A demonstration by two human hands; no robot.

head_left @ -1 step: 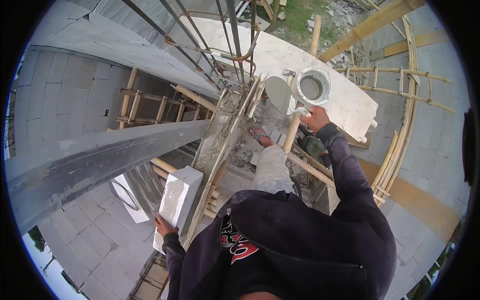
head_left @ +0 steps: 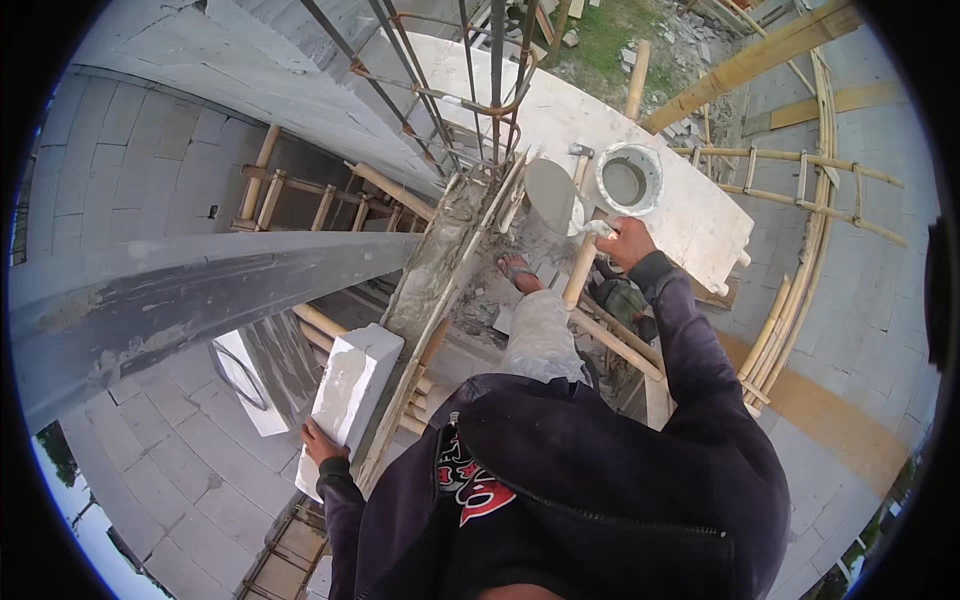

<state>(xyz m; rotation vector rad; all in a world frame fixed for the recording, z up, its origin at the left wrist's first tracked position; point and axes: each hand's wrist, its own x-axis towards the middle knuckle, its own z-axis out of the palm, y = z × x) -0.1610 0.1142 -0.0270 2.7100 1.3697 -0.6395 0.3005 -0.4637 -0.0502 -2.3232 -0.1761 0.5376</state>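
The right hand [head_left: 630,243] is grasping the handle of a trowel [head_left: 553,196], its fingers closing around the grip, while the grey, rounded blade is pointing away from the person, between the mortar-covered ledge [head_left: 440,250] and a bucket [head_left: 655,180]. The bucket is standing at the near edge of the pale board [head_left: 700,232], holding grey mortar [head_left: 624,182]. A hammer [head_left: 581,150] is lying just left of the bucket. The left hand [head_left: 325,443] is touching a pale block [head_left: 362,375], its fingers lying along the outer side near the lower end; whether it is gripping firmly or only steadying cannot be told. The block is sitting toward the ledge's near end, beside the timber edging [head_left: 398,405], and a patch of mortar is covering part of its upper face. Steel bars [head_left: 497,80] are rising at the ledge's far end.
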